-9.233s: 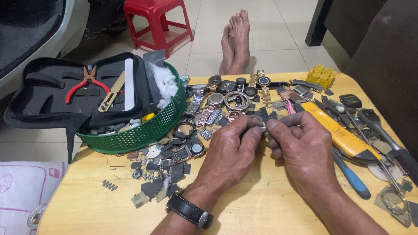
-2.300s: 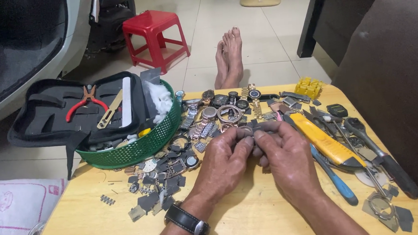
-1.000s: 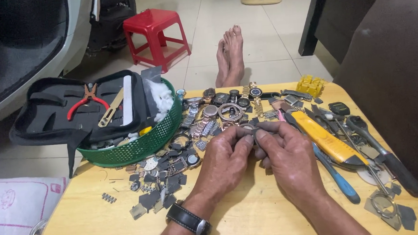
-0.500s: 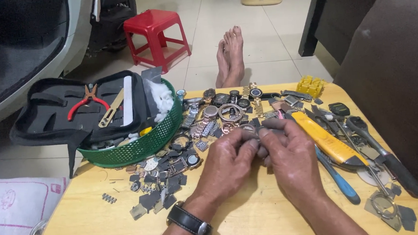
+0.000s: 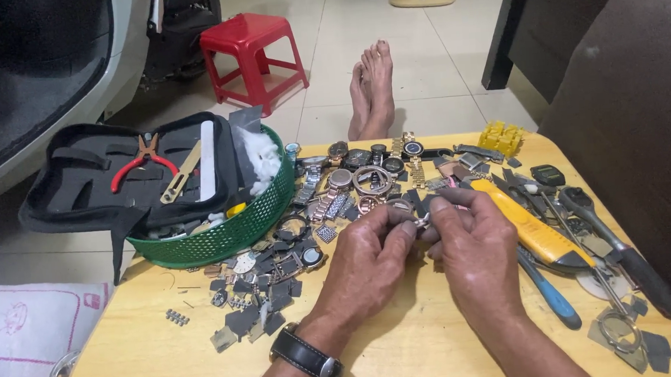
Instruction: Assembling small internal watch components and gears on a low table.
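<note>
Both my hands meet over the middle of a light wooden table (image 5: 167, 354). My left hand (image 5: 371, 256), with a black wristwatch on its wrist, and my right hand (image 5: 475, 246) pinch a small metal watch part (image 5: 423, 222) between their fingertips. The part is mostly hidden by my fingers. Just beyond my hands lies a heap of watches and metal bands (image 5: 358, 183). Several dark loose pieces (image 5: 256, 290) lie to the left of my left hand.
A green basket (image 5: 222, 238) holds an open black tool case with red pliers (image 5: 141, 160). A yellow-handled tool (image 5: 528, 223), a blue-handled tool (image 5: 548, 296) and black-handled tools (image 5: 627, 256) lie right. A small yellow block (image 5: 502, 137), red stool (image 5: 253, 50) and bare feet (image 5: 372, 89) sit beyond.
My hands stay together over the same spot. The fingers have shifted slightly on the small part. Nothing else on the table has moved.
</note>
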